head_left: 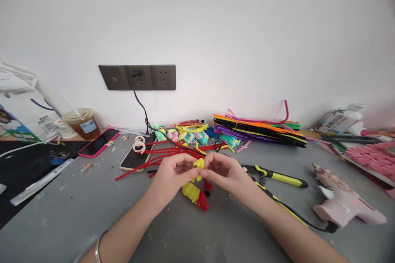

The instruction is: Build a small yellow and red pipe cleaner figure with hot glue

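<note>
- Left hand (pixel 175 174): thumb and fingertips pinched on a short yellow pipe cleaner piece (pixel 200 164); bracelet (pixel 98 250) on this arm.
- Right hand (pixel 227 174): thumb and fingertips closed on the same piece from the other side; the thumb tips nearly meet.
- Yellow piece: held above the grey table (pixel 173 234), between the hands, bent or folded; exact shape partly hidden by fingers.
- Coiled yellow-and-red figure (pixel 191 192): on the table just below the hands, red end toward the right; small black ball (pixel 207 193) beside it.
- Loose red pipe cleaners (pixel 166 151): behind the left hand, some lying across a phone (pixel 131 161).
- Pliers (pixel 286 178): yellow-and-black handles, just beyond the right hand.
- Pink glue gun (pixel 342 206): on the table, right of the right forearm.
- Multicoloured pipe cleaner bundle (pixel 259 130): near the wall, behind the right hand.
</note>
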A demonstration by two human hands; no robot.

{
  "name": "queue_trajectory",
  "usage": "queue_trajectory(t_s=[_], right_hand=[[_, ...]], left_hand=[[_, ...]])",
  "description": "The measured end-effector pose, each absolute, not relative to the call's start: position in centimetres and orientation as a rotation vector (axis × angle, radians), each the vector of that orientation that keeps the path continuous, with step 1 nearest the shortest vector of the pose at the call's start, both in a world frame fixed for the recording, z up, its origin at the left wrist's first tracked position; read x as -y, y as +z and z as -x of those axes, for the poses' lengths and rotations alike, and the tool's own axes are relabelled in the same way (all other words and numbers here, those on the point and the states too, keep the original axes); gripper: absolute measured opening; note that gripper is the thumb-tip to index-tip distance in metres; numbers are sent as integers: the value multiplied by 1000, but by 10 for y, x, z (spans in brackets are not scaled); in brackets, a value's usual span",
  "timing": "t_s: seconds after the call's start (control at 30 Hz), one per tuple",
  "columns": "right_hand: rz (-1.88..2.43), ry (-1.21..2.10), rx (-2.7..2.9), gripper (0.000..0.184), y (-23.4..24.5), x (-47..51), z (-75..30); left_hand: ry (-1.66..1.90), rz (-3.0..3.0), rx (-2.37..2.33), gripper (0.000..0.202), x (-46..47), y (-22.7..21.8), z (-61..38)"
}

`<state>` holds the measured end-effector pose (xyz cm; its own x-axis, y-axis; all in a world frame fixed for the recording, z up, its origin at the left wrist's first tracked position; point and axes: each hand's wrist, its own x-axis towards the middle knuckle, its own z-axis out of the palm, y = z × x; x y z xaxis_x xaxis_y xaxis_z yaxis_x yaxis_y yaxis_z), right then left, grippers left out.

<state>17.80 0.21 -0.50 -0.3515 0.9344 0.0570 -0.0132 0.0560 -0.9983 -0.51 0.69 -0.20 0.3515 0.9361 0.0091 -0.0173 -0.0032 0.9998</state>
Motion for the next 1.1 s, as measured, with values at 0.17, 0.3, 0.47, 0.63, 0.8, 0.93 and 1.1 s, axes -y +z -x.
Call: queue_trajectory(t_s=[0.17,0.3,0.47,0.63,0.8,0.93,1.1], right_hand=[[999,1428,1487,41,-3,-2,-178],[996,1416,1452,38,-1,-1,-180],[866,1461,1376,29,0,1,-180],[810,1389,1394,25,-1,4,-178],[818,1316,1375,24,-4,3,-178],[787,1286,1359,23,-4,2,-179],[755,1275,1360,21,-3,1,-179]], left_hand=[[918,-1277,-935,27,-6,-3,4],[938,-1228,-926,24,-9,-2,5],[1132,-940,-921,32,-10,2,4],[1243,-784,-886,36,-8,3,2],[1212,-819,-851,32,-8,3,2],[1154,-833,-837,28,-6,3,2],[1080,-888,-840,24,-5,3,3]])
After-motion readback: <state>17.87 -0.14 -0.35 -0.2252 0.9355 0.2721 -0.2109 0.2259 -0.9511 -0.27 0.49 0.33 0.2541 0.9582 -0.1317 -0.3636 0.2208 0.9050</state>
